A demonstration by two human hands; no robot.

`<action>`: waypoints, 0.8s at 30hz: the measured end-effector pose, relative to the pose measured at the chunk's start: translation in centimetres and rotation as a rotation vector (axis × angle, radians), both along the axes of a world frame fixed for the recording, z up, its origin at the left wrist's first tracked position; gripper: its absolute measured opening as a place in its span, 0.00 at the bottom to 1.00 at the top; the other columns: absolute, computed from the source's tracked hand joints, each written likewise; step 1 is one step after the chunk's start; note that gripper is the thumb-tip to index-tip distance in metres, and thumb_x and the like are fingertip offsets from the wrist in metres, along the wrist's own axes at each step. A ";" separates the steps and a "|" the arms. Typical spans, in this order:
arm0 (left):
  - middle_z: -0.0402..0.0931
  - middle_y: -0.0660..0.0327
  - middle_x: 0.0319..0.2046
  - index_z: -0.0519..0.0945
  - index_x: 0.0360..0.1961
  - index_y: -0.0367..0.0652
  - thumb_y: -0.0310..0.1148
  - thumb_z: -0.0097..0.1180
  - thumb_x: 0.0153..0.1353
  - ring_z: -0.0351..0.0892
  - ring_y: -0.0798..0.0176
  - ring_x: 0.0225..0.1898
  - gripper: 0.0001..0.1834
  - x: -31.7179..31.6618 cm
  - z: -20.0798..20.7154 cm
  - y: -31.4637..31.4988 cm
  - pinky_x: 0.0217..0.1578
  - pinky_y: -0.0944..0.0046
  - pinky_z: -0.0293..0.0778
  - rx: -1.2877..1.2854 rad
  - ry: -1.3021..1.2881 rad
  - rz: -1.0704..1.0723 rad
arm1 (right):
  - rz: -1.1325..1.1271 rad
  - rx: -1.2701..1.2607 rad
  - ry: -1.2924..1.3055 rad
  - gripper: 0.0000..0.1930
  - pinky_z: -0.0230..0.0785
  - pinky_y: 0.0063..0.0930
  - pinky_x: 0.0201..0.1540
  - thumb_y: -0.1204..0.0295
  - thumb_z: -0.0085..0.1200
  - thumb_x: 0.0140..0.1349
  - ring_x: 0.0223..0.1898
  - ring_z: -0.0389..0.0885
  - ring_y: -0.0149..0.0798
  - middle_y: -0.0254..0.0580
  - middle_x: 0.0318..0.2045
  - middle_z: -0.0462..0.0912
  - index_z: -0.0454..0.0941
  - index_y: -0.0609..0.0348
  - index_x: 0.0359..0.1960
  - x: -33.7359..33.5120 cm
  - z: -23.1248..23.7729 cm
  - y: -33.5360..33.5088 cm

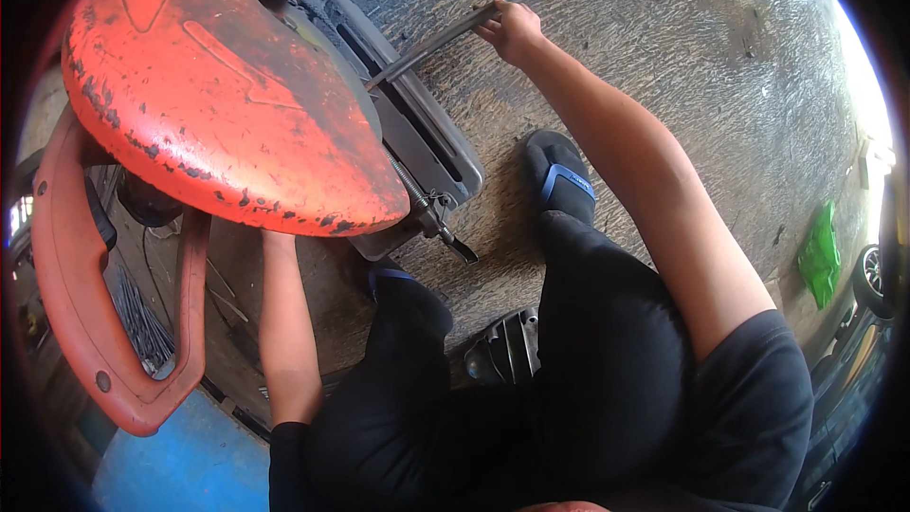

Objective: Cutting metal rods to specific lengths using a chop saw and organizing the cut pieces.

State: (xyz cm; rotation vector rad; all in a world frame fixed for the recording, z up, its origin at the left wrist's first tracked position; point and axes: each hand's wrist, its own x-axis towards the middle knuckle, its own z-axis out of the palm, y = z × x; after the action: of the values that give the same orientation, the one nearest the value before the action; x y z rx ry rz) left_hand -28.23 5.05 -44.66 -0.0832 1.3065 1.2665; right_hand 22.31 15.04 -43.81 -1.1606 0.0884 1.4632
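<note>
A cut-off saw with a scuffed red blade guard [227,123] fills the upper left. Its red loop handle [71,265] hangs toward the lower left. My right hand [513,30] is closed round a long, thin metal bar [445,35] near its far end. From there the bar slants down to the left, across the saw's grey base [431,133], and its other end goes in beside the guard. My left forearm [287,332] reaches up under the guard, which hides the hand and its fingers. A clamp screw with a spring [431,213] sticks out at the base's near corner.
Rough, stained concrete floor [682,57] spreads to the right. My sandalled foot [564,180] stands near the base. A green plastic bag [819,256] lies at far right, by a car wheel [869,270]. Thin metal rods [137,318] and a blue rounded object [185,460] are at lower left.
</note>
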 end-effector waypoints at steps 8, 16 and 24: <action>0.76 0.58 0.45 0.74 0.47 0.42 0.43 0.42 0.67 0.74 0.54 0.41 0.17 -0.9 -1.3 -0.4 0.45 0.47 0.73 0.058 -0.017 -0.217 | -0.055 -0.054 -0.034 0.10 0.84 0.46 0.39 0.75 0.43 0.67 0.37 0.81 0.49 0.50 0.38 0.75 0.63 0.66 0.48 0.5 0.4 -0.6; 0.74 0.57 0.49 0.71 0.53 0.44 0.46 0.42 0.66 0.73 0.50 0.48 0.21 -5.5 -3.7 -1.2 0.48 0.42 0.70 0.392 -0.513 -0.346 | -0.042 -0.056 0.009 0.08 0.85 0.45 0.38 0.76 0.45 0.67 0.37 0.82 0.51 0.52 0.37 0.75 0.67 0.71 0.40 0.0 1.0 -0.2; 0.70 0.55 0.56 0.68 0.58 0.46 0.47 0.42 0.66 0.69 0.49 0.55 0.24 -3.7 -2.2 -0.7 0.54 0.41 0.67 0.287 -0.379 -0.333 | -0.025 -0.068 0.011 0.08 0.84 0.46 0.39 0.75 0.44 0.67 0.38 0.82 0.52 0.53 0.37 0.75 0.66 0.72 0.41 0.5 0.6 -0.4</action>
State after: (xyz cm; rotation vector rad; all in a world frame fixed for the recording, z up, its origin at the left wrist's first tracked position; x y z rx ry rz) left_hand -31.95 4.31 -46.84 0.0916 0.7676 1.0749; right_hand 22.84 14.65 -43.23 -1.2020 0.1608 1.4547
